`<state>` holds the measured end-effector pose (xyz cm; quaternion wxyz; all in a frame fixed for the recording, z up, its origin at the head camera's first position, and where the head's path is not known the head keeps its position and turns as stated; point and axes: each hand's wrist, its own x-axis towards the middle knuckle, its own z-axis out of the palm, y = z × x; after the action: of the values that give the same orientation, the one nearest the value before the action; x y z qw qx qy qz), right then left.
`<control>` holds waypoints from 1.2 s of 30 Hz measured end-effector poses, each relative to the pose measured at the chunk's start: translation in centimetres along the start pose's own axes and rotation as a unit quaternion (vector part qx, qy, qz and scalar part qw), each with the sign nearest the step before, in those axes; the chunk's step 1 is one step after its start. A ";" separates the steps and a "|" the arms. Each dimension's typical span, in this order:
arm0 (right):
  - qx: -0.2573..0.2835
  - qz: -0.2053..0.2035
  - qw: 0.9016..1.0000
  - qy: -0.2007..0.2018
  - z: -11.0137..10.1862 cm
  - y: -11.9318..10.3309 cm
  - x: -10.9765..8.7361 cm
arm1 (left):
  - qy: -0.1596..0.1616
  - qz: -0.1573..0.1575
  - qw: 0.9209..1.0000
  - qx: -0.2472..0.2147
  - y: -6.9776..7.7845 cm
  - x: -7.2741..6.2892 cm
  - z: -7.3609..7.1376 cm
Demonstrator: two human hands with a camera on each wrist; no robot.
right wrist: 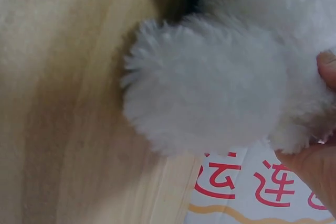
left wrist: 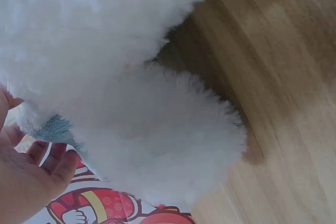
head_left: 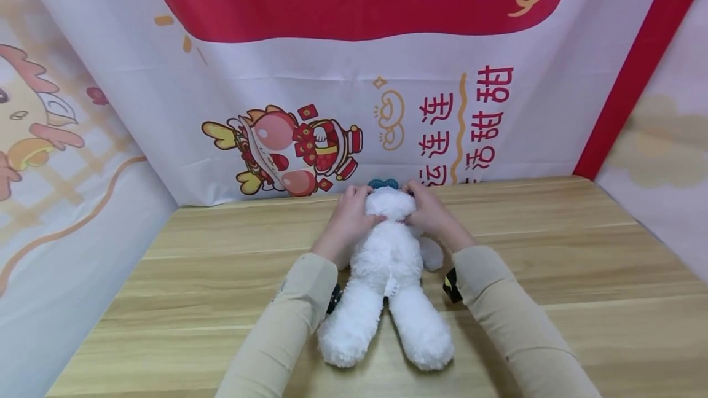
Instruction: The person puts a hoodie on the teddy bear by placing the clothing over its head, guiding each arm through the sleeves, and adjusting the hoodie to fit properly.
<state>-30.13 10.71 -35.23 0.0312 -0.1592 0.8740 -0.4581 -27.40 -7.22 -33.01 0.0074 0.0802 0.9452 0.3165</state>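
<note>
A fluffy white plush toy (head_left: 387,253) is on the wooden table, its two legs toward me and a small white tag on its lower body. My left hand (head_left: 350,217) grips the left side of its head, thumb near the neck. From the other side my right hand (head_left: 430,209) grips the head in the same manner. A teal piece (head_left: 383,183) shows above the head. In the left wrist view, the left hand's curled fingers (left wrist: 65,163) are beside teal fabric (left wrist: 52,129). White fur (right wrist: 205,87) fills much of the right wrist view and partly hides the right hand (right wrist: 310,166).
The wooden table (head_left: 221,300) ends at a printed cloth backdrop (head_left: 332,66) with red lettering and cartoon figures. Printed cloth also stands at the left (head_left: 50,158) and right (head_left: 669,158). Dark wrist devices (head_left: 452,286) sit by the beige sleeves (head_left: 514,318).
</note>
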 end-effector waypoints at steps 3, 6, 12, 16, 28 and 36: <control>0.003 0.002 1.000 0.018 0.3 -0.1 -0.1 | 0.007 0.001 1.000 0.011 0.0 0.1 0.1; -0.019 -0.008 0.999 0.037 0.5 0.0 -0.2 | 0.021 0.010 1.000 0.022 -0.1 0.1 0.3; -0.057 -0.014 0.996 0.060 0.9 -0.3 -0.2 | 0.064 0.055 0.995 0.047 -0.9 -0.2 0.8; -0.083 -0.018 0.993 0.080 1.2 -0.8 -0.4 | 0.090 0.076 0.992 0.052 -1.2 -0.6 1.0; -0.193 -0.084 0.961 0.182 2.2 -1.6 -1.0 | 0.134 0.102 0.985 0.049 -1.6 -1.0 1.1; -0.103 -0.054 0.980 0.161 1.0 -2.1 -1.2 | 0.145 0.052 0.988 0.016 -2.1 -1.0 0.9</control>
<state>-28.30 9.14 -34.24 -0.1508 -0.1327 0.9002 -0.3864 -26.61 -8.45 -35.04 -0.1472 0.0825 0.9358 0.3094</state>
